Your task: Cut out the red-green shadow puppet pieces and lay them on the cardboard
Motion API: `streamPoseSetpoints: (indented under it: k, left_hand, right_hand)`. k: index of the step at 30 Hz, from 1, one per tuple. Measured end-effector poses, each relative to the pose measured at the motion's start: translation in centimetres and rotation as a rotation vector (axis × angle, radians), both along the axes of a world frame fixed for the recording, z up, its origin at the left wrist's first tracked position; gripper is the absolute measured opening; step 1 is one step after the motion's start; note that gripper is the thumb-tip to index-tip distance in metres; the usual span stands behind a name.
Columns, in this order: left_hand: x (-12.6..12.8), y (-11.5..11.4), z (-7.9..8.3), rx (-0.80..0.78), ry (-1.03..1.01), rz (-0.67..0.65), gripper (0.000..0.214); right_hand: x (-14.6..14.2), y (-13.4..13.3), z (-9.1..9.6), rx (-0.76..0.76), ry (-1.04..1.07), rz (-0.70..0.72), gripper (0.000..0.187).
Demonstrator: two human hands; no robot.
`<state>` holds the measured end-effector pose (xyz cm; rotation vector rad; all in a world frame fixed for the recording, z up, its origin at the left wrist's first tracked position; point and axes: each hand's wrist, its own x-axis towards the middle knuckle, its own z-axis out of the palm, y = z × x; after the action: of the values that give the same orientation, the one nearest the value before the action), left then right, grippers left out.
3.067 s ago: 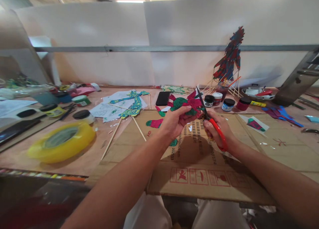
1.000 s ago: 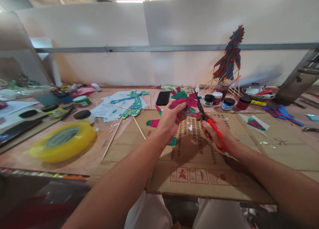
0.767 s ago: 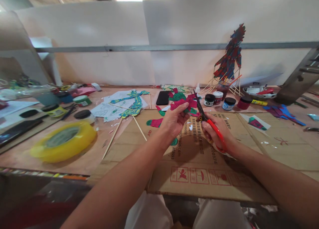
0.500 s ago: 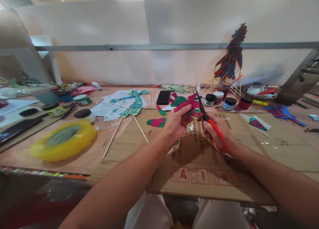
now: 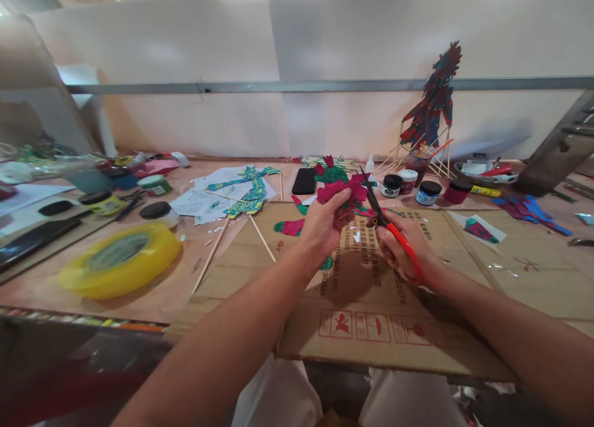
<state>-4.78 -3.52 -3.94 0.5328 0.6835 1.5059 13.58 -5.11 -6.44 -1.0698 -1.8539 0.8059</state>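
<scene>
Pinched in my left hand (image 5: 330, 224) is a magenta and green painted paper cutout (image 5: 333, 178), held up over the cardboard. My right hand (image 5: 408, 244) grips red-handled scissors (image 5: 401, 244), whose dark blades point up and away beside the cutout's right edge. Whether the blades touch the paper I cannot tell. Beyond my left wrist, another magenta and green piece (image 5: 288, 228) lies on the cardboard sheet (image 5: 301, 328), partly covered by my arm. A smaller painted piece on white paper (image 5: 481, 230) rests on the right side.
A yellow tape roll (image 5: 120, 260) lies at left. Behind the cardboard are a blue paper figure with sticks (image 5: 253, 195), a black phone (image 5: 304, 181) and paint jars (image 5: 427, 193). A red and blue figure on sticks (image 5: 434, 105) stands at the back right.
The cutout in my left hand has turned and shifted slightly, with its green part now higher. My right hand and the scissors have barely moved.
</scene>
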Motion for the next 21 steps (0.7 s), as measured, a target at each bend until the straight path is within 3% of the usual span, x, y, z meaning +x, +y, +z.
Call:
streamPoseSetpoints:
  k: [13, 21]
  left_hand:
    - [-0.51, 0.57, 0.29, 0.068, 0.075, 0.132, 0.041]
    - [-0.26, 0.34, 0.16, 0.07, 0.087, 0.072, 0.036]
  right_hand:
    - [-0.19, -0.24, 0.5, -0.048, 0.008, 0.104, 0.021]
    - [0.21, 0.35, -0.01, -0.065, -0.045, 0.051, 0.026]
